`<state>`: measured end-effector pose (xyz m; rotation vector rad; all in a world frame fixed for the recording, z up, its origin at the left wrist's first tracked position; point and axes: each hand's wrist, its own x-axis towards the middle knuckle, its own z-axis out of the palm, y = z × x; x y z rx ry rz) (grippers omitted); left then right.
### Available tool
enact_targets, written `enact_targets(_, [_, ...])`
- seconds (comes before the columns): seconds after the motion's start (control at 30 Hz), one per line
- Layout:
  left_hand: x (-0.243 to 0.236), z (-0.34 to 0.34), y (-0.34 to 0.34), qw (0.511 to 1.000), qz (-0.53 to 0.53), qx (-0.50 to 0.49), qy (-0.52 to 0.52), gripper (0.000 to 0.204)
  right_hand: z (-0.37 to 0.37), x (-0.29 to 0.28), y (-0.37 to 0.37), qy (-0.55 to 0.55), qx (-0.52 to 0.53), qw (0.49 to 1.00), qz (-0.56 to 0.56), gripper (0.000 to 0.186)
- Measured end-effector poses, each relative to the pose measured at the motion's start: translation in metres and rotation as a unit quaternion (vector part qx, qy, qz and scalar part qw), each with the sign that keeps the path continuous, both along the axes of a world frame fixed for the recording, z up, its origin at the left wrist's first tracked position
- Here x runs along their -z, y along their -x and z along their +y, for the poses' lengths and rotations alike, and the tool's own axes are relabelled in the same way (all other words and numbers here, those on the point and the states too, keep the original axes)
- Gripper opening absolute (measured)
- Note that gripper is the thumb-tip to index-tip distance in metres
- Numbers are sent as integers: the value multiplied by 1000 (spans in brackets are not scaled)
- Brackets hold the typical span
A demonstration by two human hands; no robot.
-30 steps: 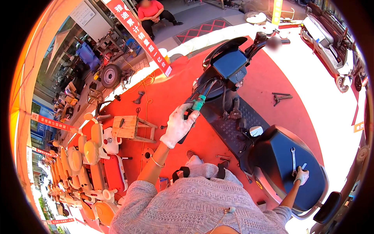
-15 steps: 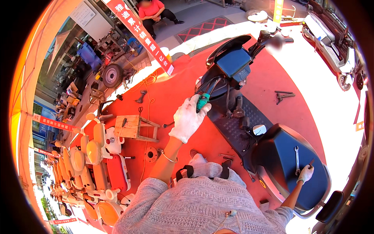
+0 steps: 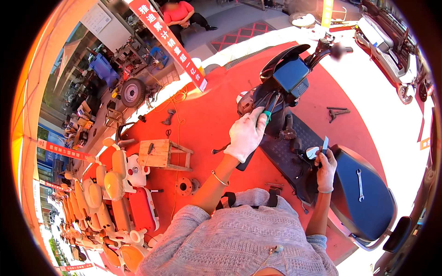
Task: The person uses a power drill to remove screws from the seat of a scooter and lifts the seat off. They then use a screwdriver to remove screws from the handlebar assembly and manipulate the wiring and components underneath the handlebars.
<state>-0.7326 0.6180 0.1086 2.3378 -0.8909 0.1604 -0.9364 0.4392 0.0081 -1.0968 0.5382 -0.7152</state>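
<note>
My left hand [image 3: 247,137], in a white glove, is closed on a green piece [image 3: 267,117], which looks wrapped around dark cables [image 3: 275,101] at the front of a black electric scooter [image 3: 290,76]. The fingers hide much of the green piece. My right hand [image 3: 326,172], also gloved, grips a knife [image 3: 325,146] with its flat blade pointing up, above the front end of the scooter's seat [image 3: 368,202]. A wrench [image 3: 360,185] lies on that seat. Beside the right hand is a white-faced mirror [image 3: 312,152] near the footboard [image 3: 294,156].
A wooden stool [image 3: 155,154] with a small dark tool on it stands at left, near a round metal hub [image 3: 184,186]. Parked scooters [image 3: 110,184] line the left side. A black T-shaped part [image 3: 338,113] lies on the red carpet [image 3: 216,101]. A seated person [image 3: 179,14] is far off.
My right hand has lifted from the seat with the knife and come forward and left, while the wrench stays there. The left hand has shifted right and slightly nearer, still closed on the green piece.
</note>
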Motion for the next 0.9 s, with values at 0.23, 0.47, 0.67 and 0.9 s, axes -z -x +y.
enact_targets(0.23, [-7, 34, 19, 995, 85, 42, 14, 63, 54, -30, -54, 8, -79, 997, -27, 27])
enact_targets(0.47, [1, 58, 31, 935, 343, 87, -4, 56, 68, -71, -92, 128, -96, 987, 30, 24])
enact_targets(0.67, [0, 56, 42, 907, 400, 71, 112, 54, 44, -67, -132, 189, -123, 971, 79, 24])
enact_targets(0.9, [5, 58, 60, 887, 433, -49, 155, 53, 35, -58, -147, 271, -158, 947, 69, 28])
